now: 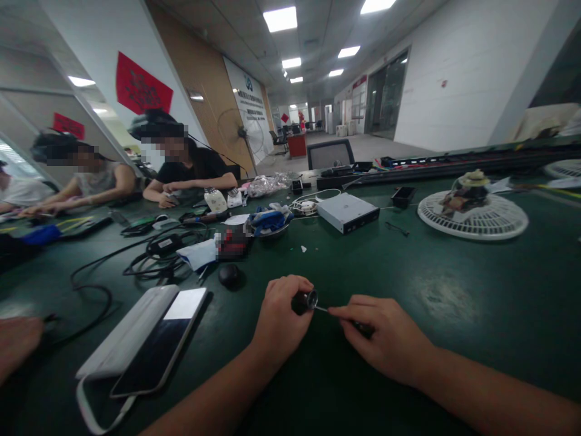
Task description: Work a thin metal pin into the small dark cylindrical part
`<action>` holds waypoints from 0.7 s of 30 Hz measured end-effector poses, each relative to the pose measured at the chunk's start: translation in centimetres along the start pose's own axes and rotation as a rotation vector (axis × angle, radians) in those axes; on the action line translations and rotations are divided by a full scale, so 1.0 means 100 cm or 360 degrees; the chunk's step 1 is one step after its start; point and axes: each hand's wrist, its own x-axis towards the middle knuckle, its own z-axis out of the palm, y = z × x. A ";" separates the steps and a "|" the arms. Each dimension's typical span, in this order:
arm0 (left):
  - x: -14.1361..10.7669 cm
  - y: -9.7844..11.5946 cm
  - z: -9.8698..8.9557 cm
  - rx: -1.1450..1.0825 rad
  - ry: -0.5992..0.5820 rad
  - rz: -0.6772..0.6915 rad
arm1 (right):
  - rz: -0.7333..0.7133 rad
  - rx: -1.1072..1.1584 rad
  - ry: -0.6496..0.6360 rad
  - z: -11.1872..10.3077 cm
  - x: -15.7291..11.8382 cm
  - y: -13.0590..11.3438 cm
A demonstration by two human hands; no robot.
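My left hand (284, 312) is closed around a small dark cylindrical part (299, 301), whose round, shiny-rimmed end faces right. My right hand (385, 333) grips a screwdriver (321, 309) with a thin metal shaft; its dark handle is mostly hidden in the palm. The shaft's tip meets the cylinder's rim or lies right beside it; I cannot tell whether it is inside. Both hands are just above the dark green tabletop (363, 272).
Left of my hands lie a phone (166, 345), a white power bank (129, 330) and a black mouse (229, 275). Farther off are tangled cables (154, 254), an optical drive (347, 212) and a white fan grille with motor (472, 212). Another person's hand (18, 342) shows at the left edge.
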 end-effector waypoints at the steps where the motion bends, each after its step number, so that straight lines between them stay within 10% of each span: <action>1: 0.000 0.000 0.000 -0.0010 -0.0013 0.0026 | -0.0013 0.0038 0.0023 0.000 0.000 0.000; 21: 0.003 0.004 -0.003 0.0079 0.0007 0.0130 | 0.0010 -0.0148 -0.0090 0.000 0.000 0.003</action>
